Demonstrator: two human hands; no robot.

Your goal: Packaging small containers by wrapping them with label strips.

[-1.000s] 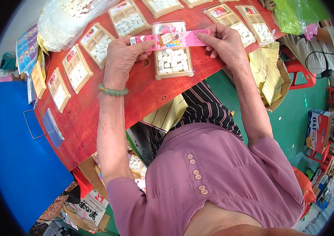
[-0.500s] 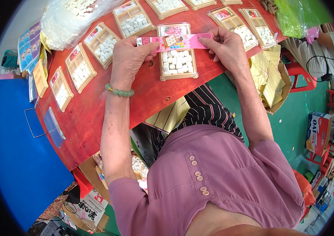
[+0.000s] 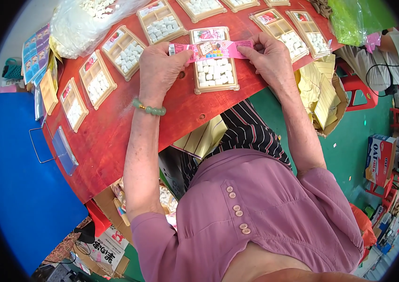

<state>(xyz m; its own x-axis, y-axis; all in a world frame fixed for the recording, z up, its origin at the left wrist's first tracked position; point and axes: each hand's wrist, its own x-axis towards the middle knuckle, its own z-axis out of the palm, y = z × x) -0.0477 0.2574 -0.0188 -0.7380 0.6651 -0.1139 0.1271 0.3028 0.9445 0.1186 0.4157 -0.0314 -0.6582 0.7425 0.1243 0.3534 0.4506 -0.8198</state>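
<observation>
A pink printed paper strip (image 3: 212, 50) spans the middle of a lidded, tan compartment tray (image 3: 217, 88) filled with small white marshmallow-like pieces. My left hand (image 3: 162, 66) pinches the strip's left end between thumb and fingers. At the other end, my right hand (image 3: 271, 57) has its thumb on the strip and its fingers curled behind. The strip hides the tray's central band, and a strawberry-pictured packet (image 3: 210, 35) shows beyond it. Whether the strip is stuck to the lid cannot be told.
Similar part-filled trays (image 3: 98, 84) stand in an arc over the red table (image 3: 129, 127). A clear bag of white pieces (image 3: 78, 35) lies far left, near a clear plastic lid (image 3: 64, 149). Right of the table is a carton of yellow paper (image 3: 319, 94).
My left hand has shifted slightly right, its bracelet moving along. The tray sits a little farther right and away from me. Both hands still hold the strip.
</observation>
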